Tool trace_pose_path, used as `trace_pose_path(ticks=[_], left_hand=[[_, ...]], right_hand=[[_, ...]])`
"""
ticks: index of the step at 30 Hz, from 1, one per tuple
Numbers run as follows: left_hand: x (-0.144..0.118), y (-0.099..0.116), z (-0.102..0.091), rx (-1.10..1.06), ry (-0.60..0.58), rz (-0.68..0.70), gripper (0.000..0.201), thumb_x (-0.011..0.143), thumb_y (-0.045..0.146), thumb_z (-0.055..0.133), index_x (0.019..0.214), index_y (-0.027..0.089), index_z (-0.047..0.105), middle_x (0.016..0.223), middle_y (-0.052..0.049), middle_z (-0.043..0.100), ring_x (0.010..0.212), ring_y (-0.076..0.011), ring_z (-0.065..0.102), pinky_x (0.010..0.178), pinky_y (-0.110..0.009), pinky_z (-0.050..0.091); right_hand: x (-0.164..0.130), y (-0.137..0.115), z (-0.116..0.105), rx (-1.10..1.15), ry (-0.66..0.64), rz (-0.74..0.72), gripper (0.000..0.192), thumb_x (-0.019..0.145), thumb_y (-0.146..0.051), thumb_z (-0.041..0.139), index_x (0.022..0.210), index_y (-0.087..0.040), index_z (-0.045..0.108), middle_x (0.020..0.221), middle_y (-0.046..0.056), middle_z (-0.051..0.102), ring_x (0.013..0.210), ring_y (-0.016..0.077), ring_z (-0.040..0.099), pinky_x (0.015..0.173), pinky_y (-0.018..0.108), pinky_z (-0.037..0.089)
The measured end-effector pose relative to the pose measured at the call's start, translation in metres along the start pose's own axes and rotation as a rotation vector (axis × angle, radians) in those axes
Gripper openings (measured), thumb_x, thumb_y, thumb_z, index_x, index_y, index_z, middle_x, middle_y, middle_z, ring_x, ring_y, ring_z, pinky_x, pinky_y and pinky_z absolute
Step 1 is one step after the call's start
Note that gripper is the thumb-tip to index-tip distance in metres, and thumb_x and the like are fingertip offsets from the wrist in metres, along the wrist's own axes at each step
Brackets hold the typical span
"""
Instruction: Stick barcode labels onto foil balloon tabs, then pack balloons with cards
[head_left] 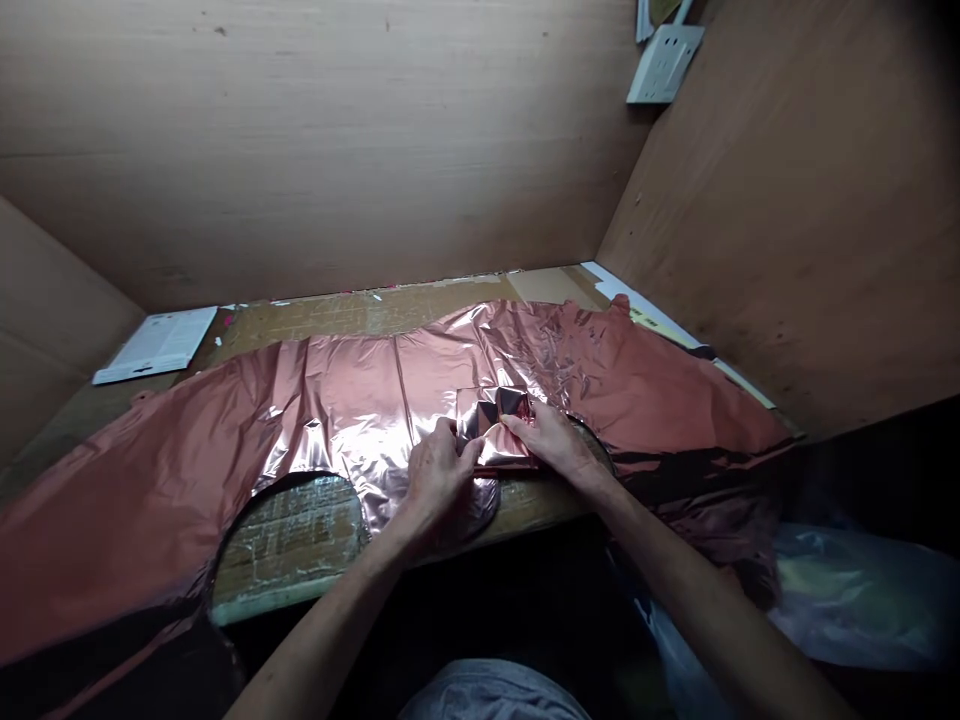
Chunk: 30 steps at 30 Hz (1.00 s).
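Note:
A wide sheet of shiny rose-gold foil lies spread over a worn wooden table, with round holes cut from its near edge. A small folded piece of the same foil rests on it near the table's front. My left hand presses on the piece's left side, fingertips pinching its edge. My right hand holds its right side, thumb and fingers on the folded corner. Both forearms reach in from the bottom of the view.
Brown board walls close in the table at the back and both sides. A white printed leaflet lies at the far left. A white socket strip hangs at the top right. Clear plastic bags sit low on the right.

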<state>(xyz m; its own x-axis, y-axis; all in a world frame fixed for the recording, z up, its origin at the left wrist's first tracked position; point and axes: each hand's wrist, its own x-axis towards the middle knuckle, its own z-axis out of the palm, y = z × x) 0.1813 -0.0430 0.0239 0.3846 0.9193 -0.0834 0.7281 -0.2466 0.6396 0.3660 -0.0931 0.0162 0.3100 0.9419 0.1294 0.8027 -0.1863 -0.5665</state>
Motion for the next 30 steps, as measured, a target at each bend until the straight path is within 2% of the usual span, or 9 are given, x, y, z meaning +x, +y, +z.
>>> trace_pose_path(ticks=[4,7,9,14,16,18,21,26,30], left_hand=[[-0.004,0.0,0.013,0.025,0.045,0.004,0.023,0.093,0.037,0.058,0.106,0.018,0.054,0.089,-0.008,0.071,0.086,-0.0265,0.068,0.069,-0.033,0.044],[-0.006,-0.005,0.015,0.052,0.041,0.039,0.021,0.094,0.036,0.056,0.106,0.019,0.055,0.088,-0.007,0.071,0.084,-0.0255,0.068,0.068,-0.032,0.044],[0.0,-0.007,0.012,0.12,0.01,0.116,0.021,0.094,0.032,0.055,0.11,0.018,0.055,0.091,-0.008,0.071,0.086,-0.0262,0.068,0.07,-0.033,0.045],[0.031,-0.018,-0.02,0.284,-0.291,0.466,0.015,0.09,0.021,0.059,0.104,0.025,0.065,0.095,-0.005,0.072,0.09,-0.0238,0.067,0.074,-0.03,0.046],[0.035,-0.024,-0.032,0.264,-0.311,0.543,0.018,0.087,0.022,0.065,0.104,0.027,0.067,0.096,-0.002,0.071,0.091,-0.0219,0.066,0.078,-0.028,0.047],[0.028,-0.03,-0.037,0.214,-0.137,0.483,0.024,0.089,0.025,0.063,0.113,0.024,0.066,0.103,-0.005,0.07,0.097,-0.0228,0.064,0.084,-0.031,0.048],[0.003,-0.034,-0.03,0.063,0.167,0.149,0.027,0.097,0.035,0.052,0.112,0.017,0.066,0.105,-0.011,0.069,0.099,-0.0258,0.063,0.088,-0.039,0.048],[-0.014,-0.031,-0.015,-0.34,0.146,-0.001,0.019,0.092,0.03,0.059,0.1,0.016,0.069,0.091,-0.006,0.073,0.085,-0.0194,0.067,0.08,-0.032,0.051],[-0.015,-0.025,-0.017,-0.613,0.101,0.147,0.013,0.083,0.023,0.069,0.089,0.012,0.072,0.082,-0.006,0.074,0.076,-0.0156,0.069,0.07,-0.024,0.053]], right_hand=[[-0.004,-0.014,0.01,-0.144,0.175,-0.075,0.056,0.097,-0.049,0.051,0.133,-0.006,0.054,0.131,0.03,0.057,0.123,0.0397,0.056,0.104,0.054,0.042],[-0.02,-0.011,0.019,-0.293,0.128,-0.407,0.053,0.103,-0.041,0.04,0.145,-0.01,0.044,0.148,0.024,0.046,0.138,0.0346,0.042,0.115,0.055,0.03],[-0.025,-0.008,0.023,-0.401,0.053,-0.576,0.05,0.104,-0.037,0.036,0.145,-0.009,0.044,0.148,0.022,0.047,0.139,0.0326,0.041,0.114,0.054,0.032],[0.0,-0.019,0.001,-0.439,-0.048,-0.592,0.048,0.095,-0.044,0.059,0.13,-0.011,0.057,0.139,0.023,0.053,0.128,0.0349,0.049,0.104,0.049,0.042],[0.011,-0.022,-0.009,-0.374,-0.133,-0.635,0.036,0.092,-0.041,0.064,0.118,-0.016,0.061,0.135,0.019,0.055,0.126,0.0323,0.05,0.104,0.047,0.043],[0.012,-0.018,-0.009,-0.26,-0.202,-0.619,0.025,0.094,-0.041,0.062,0.104,-0.018,0.061,0.121,0.014,0.06,0.114,0.0281,0.056,0.099,0.044,0.047],[-0.011,-0.011,0.013,-0.027,-0.103,-0.5,0.024,0.096,-0.042,0.058,0.104,-0.019,0.054,0.105,0.01,0.06,0.098,0.0242,0.059,0.088,0.039,0.052],[-0.054,-0.017,0.041,0.159,0.102,-0.409,0.031,0.093,-0.051,0.059,0.1,-0.022,0.053,0.118,0.014,0.058,0.109,0.0286,0.059,0.091,0.044,0.053],[-0.054,-0.037,0.02,0.19,-0.141,-0.318,0.048,0.087,-0.057,0.062,0.117,-0.02,0.058,0.11,0.012,0.065,0.096,0.028,0.065,0.081,0.039,0.055]])
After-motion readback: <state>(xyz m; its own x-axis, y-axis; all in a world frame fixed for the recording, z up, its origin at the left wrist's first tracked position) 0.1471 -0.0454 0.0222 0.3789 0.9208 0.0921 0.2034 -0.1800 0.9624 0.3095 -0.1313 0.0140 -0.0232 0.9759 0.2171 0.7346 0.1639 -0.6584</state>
